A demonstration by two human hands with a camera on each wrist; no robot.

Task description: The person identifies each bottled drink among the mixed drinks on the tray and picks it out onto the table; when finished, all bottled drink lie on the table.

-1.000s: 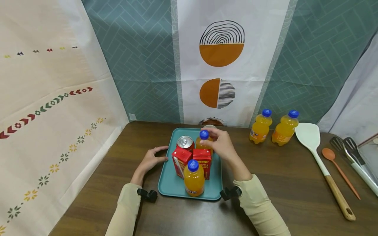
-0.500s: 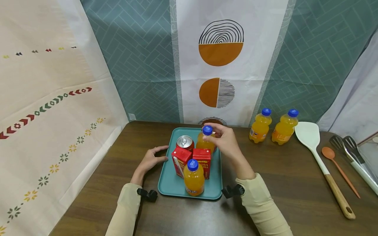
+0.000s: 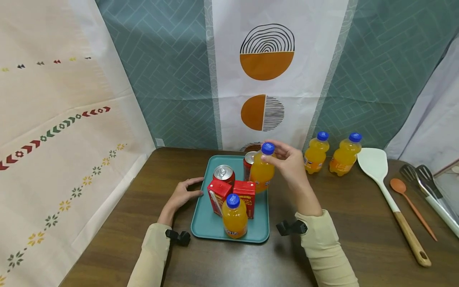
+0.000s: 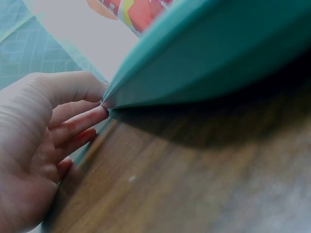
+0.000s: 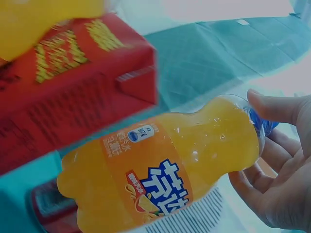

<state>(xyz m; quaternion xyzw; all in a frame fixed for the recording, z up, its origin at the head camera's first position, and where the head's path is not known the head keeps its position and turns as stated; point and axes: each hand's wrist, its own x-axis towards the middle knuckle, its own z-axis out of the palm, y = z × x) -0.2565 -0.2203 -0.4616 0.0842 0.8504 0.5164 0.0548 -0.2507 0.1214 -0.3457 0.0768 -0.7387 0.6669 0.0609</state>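
Note:
In the head view my right hand [image 3: 290,161] holds an orange soda bottle [image 3: 261,171] by its neck, just below the blue cap, over the right side of a teal tray [image 3: 204,229]. The right wrist view shows this bottle [image 5: 160,170] slanted, thumb and fingers around its neck. My left hand [image 3: 181,196] touches the tray's left edge, thumb and index finger apart; in the left wrist view its fingertips meet the tray rim [image 4: 160,73]. On the tray stand two red cans [image 3: 223,173], two red drink cartons [image 3: 244,199] and another orange soda bottle [image 3: 234,221].
Two more orange soda bottles [image 3: 315,153] stand at the back right. Beside them lie a white spatula [image 3: 374,163] with a wooden handle, an orange spoon [image 3: 399,186] and metal-handled black utensils [image 3: 426,179]. Patterned cloths hang behind and to the left.
My right hand has lifted the orange soda bottle and moved it rightward, uncovering a red can behind it. My left hand has stayed at the tray's left edge.

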